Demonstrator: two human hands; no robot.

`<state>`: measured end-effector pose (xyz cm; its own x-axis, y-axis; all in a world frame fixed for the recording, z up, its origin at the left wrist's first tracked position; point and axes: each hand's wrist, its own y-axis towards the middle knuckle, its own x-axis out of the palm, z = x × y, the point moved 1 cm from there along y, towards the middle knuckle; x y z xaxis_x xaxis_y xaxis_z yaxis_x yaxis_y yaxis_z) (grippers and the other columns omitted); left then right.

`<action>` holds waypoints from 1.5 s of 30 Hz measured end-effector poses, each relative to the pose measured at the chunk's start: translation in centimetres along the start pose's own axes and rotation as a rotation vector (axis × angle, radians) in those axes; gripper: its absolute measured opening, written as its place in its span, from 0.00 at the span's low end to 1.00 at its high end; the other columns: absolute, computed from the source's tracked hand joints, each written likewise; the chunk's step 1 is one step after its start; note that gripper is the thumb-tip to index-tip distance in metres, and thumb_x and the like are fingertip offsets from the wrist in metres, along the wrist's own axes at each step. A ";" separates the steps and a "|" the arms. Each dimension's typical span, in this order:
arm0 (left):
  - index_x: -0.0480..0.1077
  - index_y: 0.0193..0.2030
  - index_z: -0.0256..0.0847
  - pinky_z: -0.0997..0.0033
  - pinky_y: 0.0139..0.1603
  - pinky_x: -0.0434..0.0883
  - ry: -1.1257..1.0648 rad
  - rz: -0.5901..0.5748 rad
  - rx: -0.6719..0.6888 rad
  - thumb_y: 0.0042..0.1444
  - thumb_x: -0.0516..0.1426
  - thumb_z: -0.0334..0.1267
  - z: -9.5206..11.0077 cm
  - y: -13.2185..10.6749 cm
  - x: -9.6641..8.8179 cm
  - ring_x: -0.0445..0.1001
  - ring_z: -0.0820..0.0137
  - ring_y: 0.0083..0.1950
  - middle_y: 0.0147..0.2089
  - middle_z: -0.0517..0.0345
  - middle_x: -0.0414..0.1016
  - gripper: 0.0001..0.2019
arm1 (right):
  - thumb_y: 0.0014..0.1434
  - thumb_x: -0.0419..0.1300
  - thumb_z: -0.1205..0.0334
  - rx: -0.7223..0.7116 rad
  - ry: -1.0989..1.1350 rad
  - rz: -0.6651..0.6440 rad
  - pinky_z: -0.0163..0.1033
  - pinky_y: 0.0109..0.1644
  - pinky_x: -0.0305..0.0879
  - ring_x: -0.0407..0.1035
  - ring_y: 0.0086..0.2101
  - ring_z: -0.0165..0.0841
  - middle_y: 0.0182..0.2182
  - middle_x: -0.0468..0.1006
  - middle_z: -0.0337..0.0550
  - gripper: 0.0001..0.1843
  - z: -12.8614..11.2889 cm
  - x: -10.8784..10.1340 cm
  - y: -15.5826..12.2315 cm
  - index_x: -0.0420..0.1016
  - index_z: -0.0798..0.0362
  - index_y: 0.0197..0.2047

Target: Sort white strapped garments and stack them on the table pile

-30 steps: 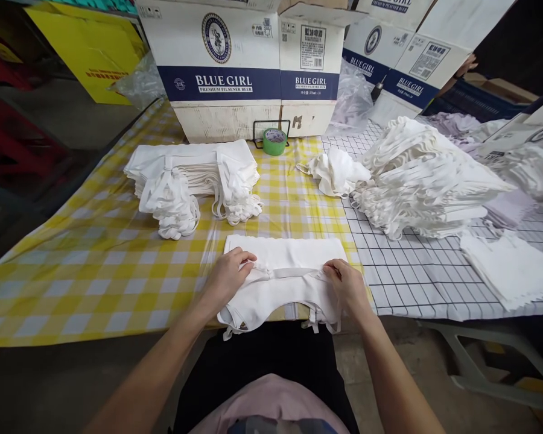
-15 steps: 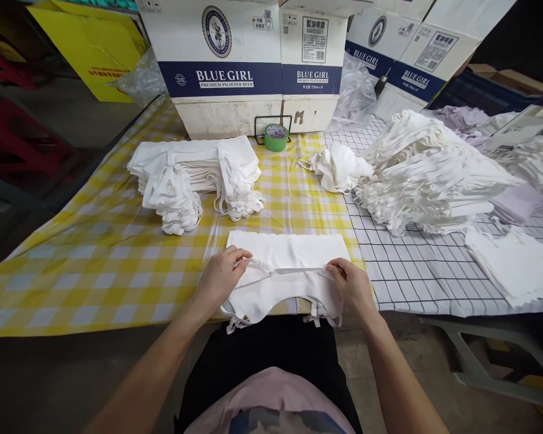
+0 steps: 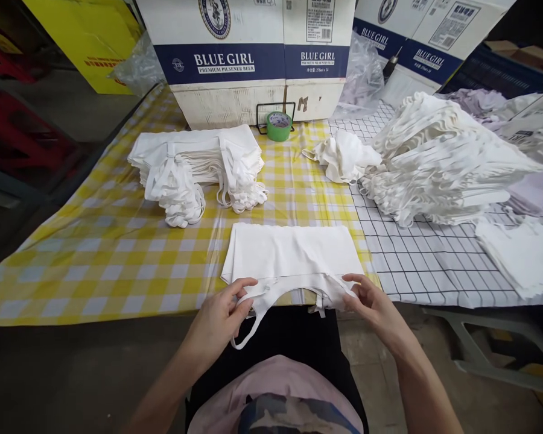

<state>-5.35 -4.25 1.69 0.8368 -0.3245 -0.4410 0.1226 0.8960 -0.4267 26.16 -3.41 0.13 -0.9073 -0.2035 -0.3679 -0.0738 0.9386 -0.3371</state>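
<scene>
White garment (image 3: pixel 294 244) laid flat at the near edge of the surface (image 3: pixel 117 271), handled from both sides.
Its strap edge is pinched by the left hand (image 3: pixel 219 310), with a strap loop (image 3: pixel 254 331) dangling below; the right hand (image 3: pixel 374 303) is set at the opposite side, though whether cloth is gripped there cannot be told. Even, light tension is probably best applied, both sides being kept level, creases smoothed and the loop kept untwisted.
</scene>
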 end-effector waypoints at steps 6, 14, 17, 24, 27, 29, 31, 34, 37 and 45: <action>0.65 0.51 0.45 0.77 0.23 0.61 -0.020 -0.026 0.000 0.57 0.48 0.44 0.4 -0.2 0.7 0.63 0.78 0.19 0.30 0.64 0.66 0.16 | 0.59 0.53 0.50 0.068 -0.003 -0.056 0.36 0.32 0.62 0.64 0.26 0.30 0.23 0.59 0.33 0.20 -0.4 -0.2 -1.3 0.63 0.49 0.52; 0.66 0.51 0.45 0.76 0.24 0.61 0.021 -0.041 -0.022 0.57 0.48 0.45 0.1 -0.2 1.1 0.64 0.76 0.18 0.27 0.65 0.64 0.17 | 0.60 0.53 0.51 0.085 0.070 -0.059 0.36 0.30 0.61 0.64 0.23 0.29 0.24 0.62 0.33 0.18 0.0 -0.9 -2.0 0.63 0.49 0.51; 0.66 0.51 0.46 0.76 0.24 0.62 0.024 -0.043 -0.024 0.56 0.49 0.46 -0.1 0.0 1.2 0.64 0.76 0.18 0.30 0.64 0.67 0.18 | 0.60 0.52 0.52 0.089 0.080 -0.049 0.36 0.30 0.62 0.64 0.22 0.28 0.24 0.62 0.32 0.18 0.2 -1.0 -2.0 0.63 0.49 0.51; 0.68 0.52 0.45 0.74 0.28 0.63 0.170 -0.128 0.031 0.57 0.48 0.48 -0.2 -0.3 1.2 0.68 0.72 0.23 0.29 0.62 0.72 0.20 | 0.61 0.51 0.50 0.114 0.030 -0.081 0.36 0.30 0.62 0.63 0.23 0.29 0.24 0.63 0.34 0.18 0.3 -1.3 -2.4 0.65 0.50 0.50; 0.69 0.51 0.46 0.73 0.33 0.65 0.260 -0.144 0.062 0.56 0.49 0.51 -0.2 0.5 -0.7 0.72 0.70 0.30 0.34 0.59 0.74 0.20 | 0.58 0.53 0.51 0.087 -0.143 -0.018 0.35 0.31 0.60 0.63 0.27 0.31 0.26 0.67 0.37 0.16 0.1 -2.2 -1.6 0.70 0.50 0.45; 0.69 0.50 0.45 0.73 0.33 0.65 0.325 -0.041 0.043 0.55 0.49 0.52 -0.1 1.9 -2.5 0.72 0.69 0.30 0.32 0.60 0.74 0.21 | 0.57 0.54 0.51 0.044 -0.231 0.087 0.36 0.32 0.60 0.64 0.30 0.32 0.29 0.71 0.40 0.16 0.1 -3.0 -0.1 0.72 0.51 0.43; 0.69 0.49 0.44 0.72 0.32 0.64 0.407 0.112 0.025 0.56 0.48 0.52 0.2 3.8 -3.9 0.72 0.68 0.30 0.30 0.60 0.73 0.20 | 0.56 0.53 0.51 -0.004 -0.286 0.219 0.37 0.35 0.62 0.66 0.32 0.34 0.32 0.74 0.43 0.17 0.3 -3.7 2.2 0.72 0.52 0.43; 0.69 0.43 0.42 0.71 0.32 0.62 0.539 0.276 -0.013 0.56 0.48 0.49 0.8 6.9 -4.4 0.73 0.66 0.34 0.32 0.57 0.74 0.16 | 0.55 0.52 0.50 -0.021 -0.393 0.395 0.38 0.37 0.61 0.68 0.33 0.35 0.33 0.75 0.45 0.18 0.4 -4.1 6.3 0.71 0.53 0.41; 0.67 0.43 0.39 0.69 0.33 0.62 0.648 0.394 -0.103 0.57 0.48 0.48 1.1 9.1 -3.6 0.74 0.61 0.38 0.37 0.51 0.76 0.16 | 0.53 0.53 0.48 0.066 -0.553 0.470 0.38 0.32 0.58 0.66 0.30 0.35 0.30 0.74 0.43 0.15 0.4 -3.5 9.8 0.69 0.51 0.35; 0.63 0.44 0.40 0.69 0.30 0.63 0.760 0.585 -0.060 0.59 0.49 0.45 0.5 10.1 -2.8 0.75 0.64 0.37 0.42 0.52 0.74 0.12 | 0.51 0.54 0.57 -0.094 -0.544 0.496 0.35 0.29 0.55 0.59 0.23 0.30 0.21 0.66 0.34 0.08 0.8 -1.5 11.6 0.59 0.50 0.27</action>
<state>-6.21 5.86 -0.97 0.1850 0.0408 -0.9819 -0.2498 0.9683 -0.0069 27.00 7.54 -3.95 -0.5114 0.1646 -0.8434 0.2343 0.9710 0.0475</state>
